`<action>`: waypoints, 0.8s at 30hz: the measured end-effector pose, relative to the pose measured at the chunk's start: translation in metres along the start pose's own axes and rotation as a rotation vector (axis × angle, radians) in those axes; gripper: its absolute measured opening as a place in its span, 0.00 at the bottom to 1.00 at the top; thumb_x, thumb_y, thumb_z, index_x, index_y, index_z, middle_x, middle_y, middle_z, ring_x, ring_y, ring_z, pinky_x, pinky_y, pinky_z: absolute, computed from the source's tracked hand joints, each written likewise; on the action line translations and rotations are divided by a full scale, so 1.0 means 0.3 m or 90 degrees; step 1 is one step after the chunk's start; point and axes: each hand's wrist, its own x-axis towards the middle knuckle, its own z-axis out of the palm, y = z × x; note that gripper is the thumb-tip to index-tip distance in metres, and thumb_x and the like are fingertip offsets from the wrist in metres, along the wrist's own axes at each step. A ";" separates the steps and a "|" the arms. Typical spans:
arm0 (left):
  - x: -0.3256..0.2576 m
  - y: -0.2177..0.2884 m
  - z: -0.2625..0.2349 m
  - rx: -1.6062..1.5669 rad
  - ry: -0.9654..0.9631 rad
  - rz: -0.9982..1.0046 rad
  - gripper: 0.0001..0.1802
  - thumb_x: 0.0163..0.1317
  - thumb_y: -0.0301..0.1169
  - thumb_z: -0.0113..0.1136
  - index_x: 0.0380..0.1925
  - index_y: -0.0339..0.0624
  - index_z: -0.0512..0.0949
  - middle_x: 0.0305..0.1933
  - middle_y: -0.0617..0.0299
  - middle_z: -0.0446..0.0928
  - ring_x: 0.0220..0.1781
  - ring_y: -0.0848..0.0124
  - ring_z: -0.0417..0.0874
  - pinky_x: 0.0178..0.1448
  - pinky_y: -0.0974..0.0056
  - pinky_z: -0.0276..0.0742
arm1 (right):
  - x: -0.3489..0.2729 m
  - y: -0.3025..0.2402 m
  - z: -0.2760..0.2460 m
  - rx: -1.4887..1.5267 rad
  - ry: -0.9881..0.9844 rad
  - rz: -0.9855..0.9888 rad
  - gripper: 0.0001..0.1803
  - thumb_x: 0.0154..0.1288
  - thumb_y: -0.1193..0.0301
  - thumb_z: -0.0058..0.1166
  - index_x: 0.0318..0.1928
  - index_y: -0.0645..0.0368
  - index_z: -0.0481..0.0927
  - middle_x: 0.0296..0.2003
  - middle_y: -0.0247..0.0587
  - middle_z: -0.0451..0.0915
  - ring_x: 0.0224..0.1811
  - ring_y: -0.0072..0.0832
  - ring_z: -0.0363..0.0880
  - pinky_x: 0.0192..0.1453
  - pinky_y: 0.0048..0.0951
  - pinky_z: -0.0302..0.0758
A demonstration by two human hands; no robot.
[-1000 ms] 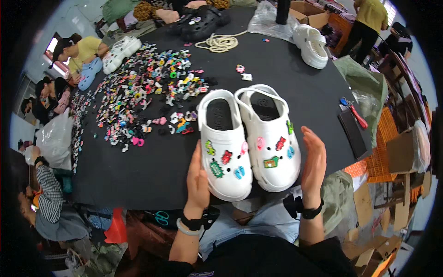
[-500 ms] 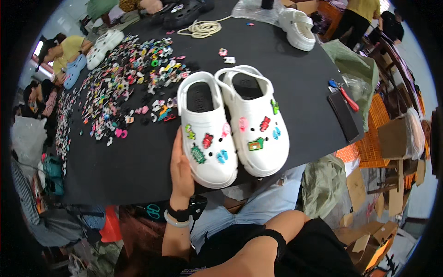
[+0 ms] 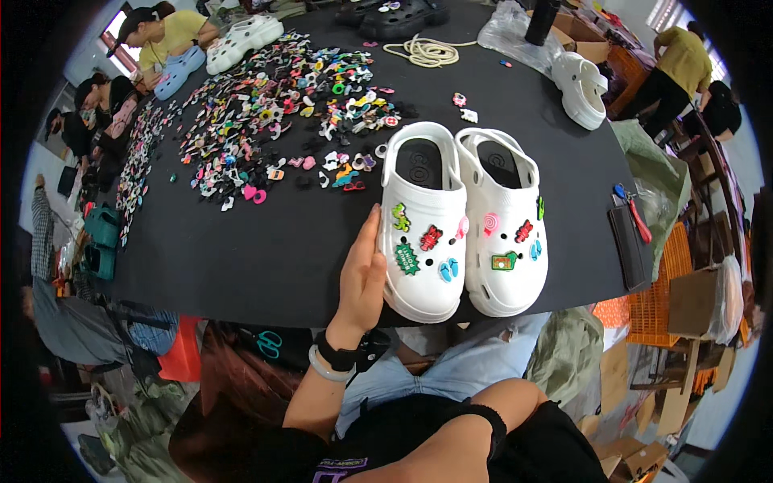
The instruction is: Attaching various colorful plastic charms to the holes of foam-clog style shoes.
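Two white clogs stand side by side near the front edge of the black table, toes toward me. The left clog (image 3: 411, 209) carries a green lizard-like charm, a red figure, a dark green jagged badge, a pink swirl and blue flip-flops. On the right clog (image 3: 503, 233) are a pink swirl, a red figure, blue flip-flops and a green-framed charm, with another green one at its outer side. My left hand (image 3: 359, 278) lies along the outer side of the left clog, fingers stretched and touching it. My right arm crosses the lower edge; its hand is out of view.
Heaps of colourful shoe charms (image 3: 241, 121) spread over the table's left side. A coil of cream cord (image 3: 427, 52), a single white clog (image 3: 581, 92) and black clogs (image 3: 394, 18) lie farther back. A dark case (image 3: 626, 241) and red-handled tool (image 3: 638, 219) lie at right. People work at far left.
The view has shifted, so the table, charms and clogs all appear farther right. My left hand stays against the left clog, and the pair keeps about the same place on the table.
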 end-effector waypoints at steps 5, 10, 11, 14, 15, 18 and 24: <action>-0.003 0.052 -0.037 -0.120 -0.012 -0.089 0.31 0.76 0.41 0.35 0.70 0.29 0.52 0.74 0.44 0.55 0.75 0.56 0.57 0.76 0.60 0.48 | -0.057 -0.039 -0.110 -0.071 -0.011 0.082 0.13 0.71 0.74 0.39 0.47 0.62 0.77 0.46 0.44 0.77 0.53 0.39 0.70 0.57 0.39 0.67; -0.038 0.121 -0.225 -0.035 -0.035 -0.116 0.32 0.75 0.46 0.36 0.69 0.32 0.57 0.72 0.46 0.59 0.73 0.57 0.60 0.76 0.55 0.50 | -0.123 -0.391 -0.115 -0.433 0.222 0.285 0.11 0.57 0.78 0.63 0.40 0.58 0.77 0.42 0.45 0.77 0.41 0.35 0.78 0.46 0.39 0.72; -0.035 0.154 -0.287 0.030 -0.044 -0.135 0.30 0.74 0.43 0.40 0.67 0.32 0.60 0.71 0.47 0.61 0.73 0.58 0.61 0.76 0.57 0.51 | -0.152 -0.472 -0.113 -0.549 0.212 0.234 0.15 0.52 0.80 0.67 0.37 0.57 0.75 0.41 0.45 0.78 0.37 0.33 0.78 0.42 0.35 0.71; -0.034 0.179 -0.453 0.139 0.017 -0.183 0.21 0.66 0.29 0.55 0.59 0.36 0.72 0.64 0.54 0.71 0.68 0.64 0.68 0.71 0.62 0.60 | -0.206 -0.640 -0.135 -1.039 0.274 0.006 0.13 0.67 0.64 0.57 0.32 0.55 0.67 0.36 0.44 0.76 0.33 0.27 0.72 0.36 0.31 0.65; -0.016 0.190 -0.499 0.202 -0.005 -0.196 0.21 0.68 0.31 0.54 0.59 0.37 0.72 0.64 0.55 0.71 0.66 0.66 0.70 0.69 0.63 0.61 | -0.225 -0.721 -0.147 -1.058 0.322 0.000 0.14 0.71 0.62 0.51 0.32 0.56 0.68 0.36 0.43 0.75 0.34 0.27 0.71 0.39 0.30 0.65; 0.040 0.212 -0.615 0.339 -0.026 -0.214 0.18 0.69 0.32 0.54 0.56 0.39 0.75 0.57 0.59 0.76 0.61 0.70 0.73 0.64 0.65 0.67 | -0.295 -0.884 -0.229 -1.104 0.462 -0.003 0.17 0.76 0.59 0.41 0.35 0.58 0.69 0.35 0.41 0.73 0.37 0.26 0.70 0.43 0.28 0.65; 0.159 0.046 -0.762 0.441 0.017 -0.168 0.18 0.63 0.31 0.60 0.52 0.38 0.77 0.52 0.54 0.78 0.56 0.62 0.78 0.60 0.62 0.71 | -0.450 -1.003 -0.376 -1.128 0.603 -0.052 0.17 0.79 0.63 0.35 0.39 0.61 0.73 0.34 0.35 0.73 0.37 0.22 0.69 0.46 0.25 0.65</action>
